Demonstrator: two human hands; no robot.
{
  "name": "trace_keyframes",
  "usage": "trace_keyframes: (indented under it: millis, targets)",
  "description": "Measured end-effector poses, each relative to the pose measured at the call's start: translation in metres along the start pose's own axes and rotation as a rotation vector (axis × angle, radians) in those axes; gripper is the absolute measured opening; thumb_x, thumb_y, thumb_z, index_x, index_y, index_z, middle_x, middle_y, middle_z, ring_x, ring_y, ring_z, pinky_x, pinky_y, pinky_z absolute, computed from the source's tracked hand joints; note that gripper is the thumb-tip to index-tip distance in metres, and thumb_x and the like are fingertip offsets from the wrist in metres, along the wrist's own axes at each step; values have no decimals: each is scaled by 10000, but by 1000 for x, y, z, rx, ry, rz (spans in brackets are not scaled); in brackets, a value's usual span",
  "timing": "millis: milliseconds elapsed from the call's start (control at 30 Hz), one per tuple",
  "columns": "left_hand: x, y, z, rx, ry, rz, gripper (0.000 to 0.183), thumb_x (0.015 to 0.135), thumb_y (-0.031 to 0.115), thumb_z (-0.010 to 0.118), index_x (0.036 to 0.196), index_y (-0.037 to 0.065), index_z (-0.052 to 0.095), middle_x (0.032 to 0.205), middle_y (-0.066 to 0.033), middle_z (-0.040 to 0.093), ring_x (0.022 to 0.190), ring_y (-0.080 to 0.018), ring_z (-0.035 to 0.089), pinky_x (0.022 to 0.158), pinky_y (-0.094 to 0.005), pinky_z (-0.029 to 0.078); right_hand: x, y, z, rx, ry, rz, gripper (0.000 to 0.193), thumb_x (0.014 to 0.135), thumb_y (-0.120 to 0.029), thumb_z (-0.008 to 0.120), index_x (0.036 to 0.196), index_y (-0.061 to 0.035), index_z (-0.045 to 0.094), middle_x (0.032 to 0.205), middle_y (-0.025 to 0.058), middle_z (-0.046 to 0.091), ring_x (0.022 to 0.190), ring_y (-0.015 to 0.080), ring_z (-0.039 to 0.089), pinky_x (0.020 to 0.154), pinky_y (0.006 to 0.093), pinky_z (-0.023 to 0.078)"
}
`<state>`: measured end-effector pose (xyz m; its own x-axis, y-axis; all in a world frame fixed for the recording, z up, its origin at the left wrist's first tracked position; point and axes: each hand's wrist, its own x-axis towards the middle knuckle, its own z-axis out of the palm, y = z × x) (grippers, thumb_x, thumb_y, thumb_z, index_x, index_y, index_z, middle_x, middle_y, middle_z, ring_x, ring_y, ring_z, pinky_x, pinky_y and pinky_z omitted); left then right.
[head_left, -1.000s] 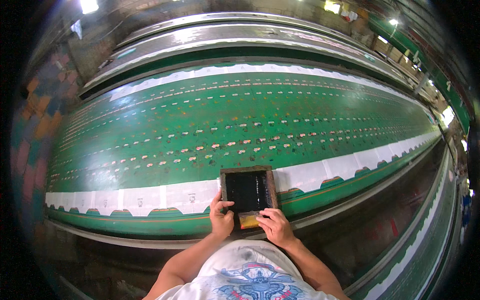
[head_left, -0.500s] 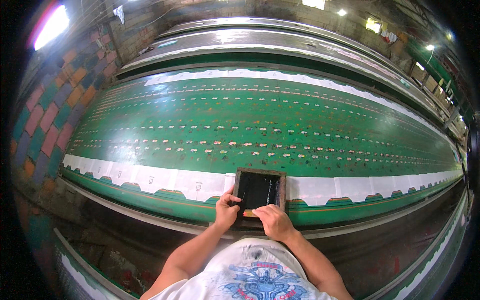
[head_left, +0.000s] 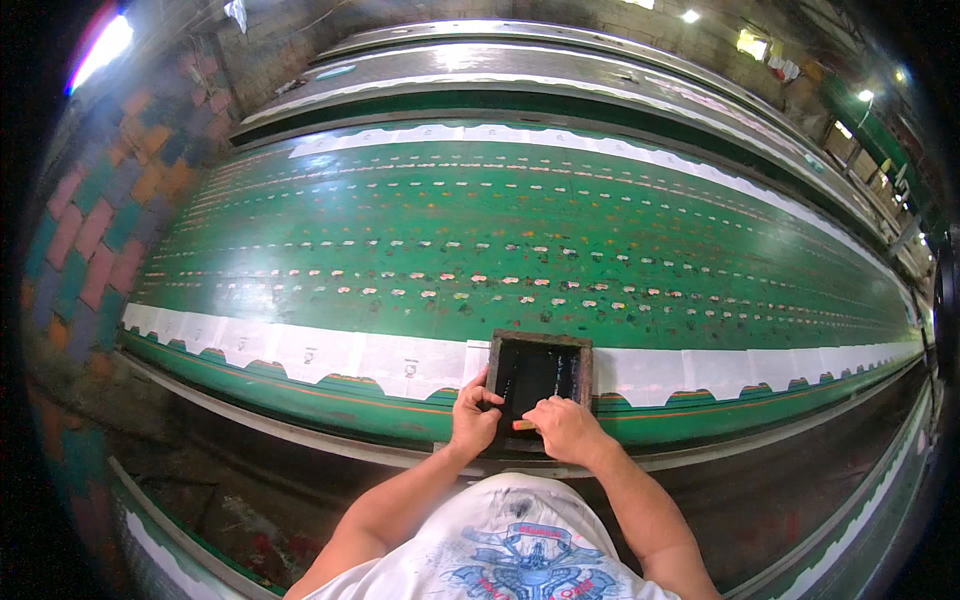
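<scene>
A small wooden-rimmed screen printing frame (head_left: 585, 380) with black ink on its mesh lies at the table's near edge, over the row of white pieces. My left hand (head_left: 474, 416) is closed on its left side, the fingers bent over the rim. My right hand (head_left: 566, 428) is inside the near part of the frame, closed on a squeegee, whose orange-yellow handle (head_left: 523, 425) shows at the fingertips. The blade is hidden. To the left, the white pieces (head_left: 330, 352) carry small dark prints; those at right (head_left: 720, 372) look plain.
The long green printing table (head_left: 330, 220) has rows of small pale and coloured marks. Another strip of white pieces (head_left: 440, 134) runs along its far edge. More long tables (head_left: 500, 65) stand beyond. A painted brick wall (head_left: 95, 235) rises at left.
My view has shifted slightly, so the table and frame appear a little farther right and higher. My right hand has moved slightly forward with the squeegee; my left hand keeps hold of the frame.
</scene>
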<state>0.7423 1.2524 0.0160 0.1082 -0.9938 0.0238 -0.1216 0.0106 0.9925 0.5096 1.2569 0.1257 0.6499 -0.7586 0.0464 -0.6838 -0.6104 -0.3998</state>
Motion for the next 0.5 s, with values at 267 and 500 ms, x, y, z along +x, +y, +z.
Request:
trace_keyframes:
  millis: [267,500]
  targets:
    - [-1,1,1,-11,19,72,316,909,-29,744,1189,91,826,1691,-200,598,1524,-348,578,1284,-445,430,57,44,-15,27,183,93,351,881,48,710,1207,-42,805,1152,186,756,1150,428,688,1033,524,567]
    - [-3,7,-1,-28,31,134,345,1004,-78,678,1296,83,766,1690,-195,578,1562,-358,553,1285,-447,439,73,50,6,-28,325,193,397,949,42,618,1294,-46,792,1210,157,753,1184,404,674,1050,517,554]
